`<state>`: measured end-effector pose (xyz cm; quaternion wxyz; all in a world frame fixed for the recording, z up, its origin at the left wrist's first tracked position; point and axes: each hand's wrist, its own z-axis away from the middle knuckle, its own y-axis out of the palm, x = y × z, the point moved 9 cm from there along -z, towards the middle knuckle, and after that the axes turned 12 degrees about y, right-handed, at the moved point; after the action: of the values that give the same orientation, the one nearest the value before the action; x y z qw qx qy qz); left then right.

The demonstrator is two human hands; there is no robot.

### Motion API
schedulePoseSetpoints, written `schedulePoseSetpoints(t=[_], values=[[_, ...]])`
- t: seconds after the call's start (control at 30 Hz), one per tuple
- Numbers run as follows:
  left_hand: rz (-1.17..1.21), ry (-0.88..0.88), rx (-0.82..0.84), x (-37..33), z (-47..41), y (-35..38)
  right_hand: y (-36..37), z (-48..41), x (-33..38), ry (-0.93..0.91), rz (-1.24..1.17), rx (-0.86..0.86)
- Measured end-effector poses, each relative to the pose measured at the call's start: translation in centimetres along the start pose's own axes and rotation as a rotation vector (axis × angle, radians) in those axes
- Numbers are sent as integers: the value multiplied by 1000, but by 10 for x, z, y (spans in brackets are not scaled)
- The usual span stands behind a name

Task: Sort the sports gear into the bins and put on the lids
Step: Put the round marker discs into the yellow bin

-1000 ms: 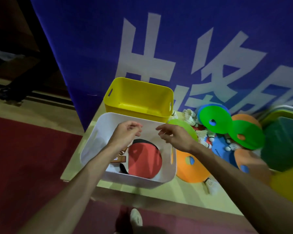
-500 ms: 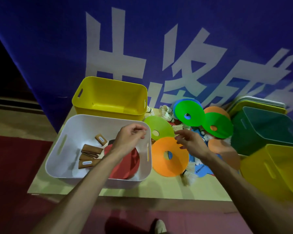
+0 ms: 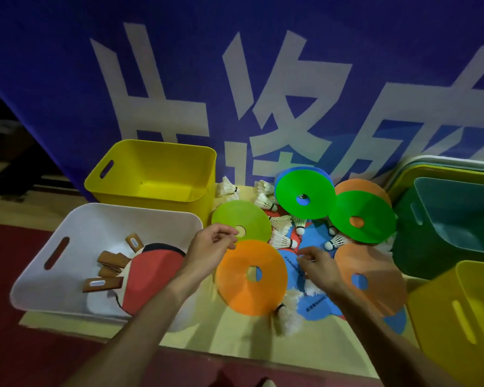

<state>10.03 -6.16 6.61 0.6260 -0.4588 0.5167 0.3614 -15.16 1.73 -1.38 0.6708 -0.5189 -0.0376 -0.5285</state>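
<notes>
l. hand point(image 3: 210, 248) loosely curled, holds nothing, by orange disc point(image 3: 252, 277). r. hand point(image 3: 319, 268) over blue paddle point(image 3: 290, 262); grip unclear.

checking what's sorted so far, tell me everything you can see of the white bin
The white bin looks like smooth plastic, rectangular with rounded corners and a slot handle in its left wall. It stands upright and lidless at the front left of the table, just in front of the yellow bin; whether they touch is unclear. Inside lie table tennis paddles with red faces and brown wooden handles. The left forearm crosses above its near right corner.
</notes>
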Motion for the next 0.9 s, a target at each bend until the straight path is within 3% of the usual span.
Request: schedulePoseSetpoints(t=[0.33, 0.57, 0.9], values=[[-28, -113, -179, 22, 11, 44, 51, -41, -6, -56, 121, 228], [-113, -169, -218, 34, 30, 36, 66, -53, -15, -42, 115, 127], [-109, -137, -173, 40, 8, 40, 22, -68, -16, -48, 112, -37]])
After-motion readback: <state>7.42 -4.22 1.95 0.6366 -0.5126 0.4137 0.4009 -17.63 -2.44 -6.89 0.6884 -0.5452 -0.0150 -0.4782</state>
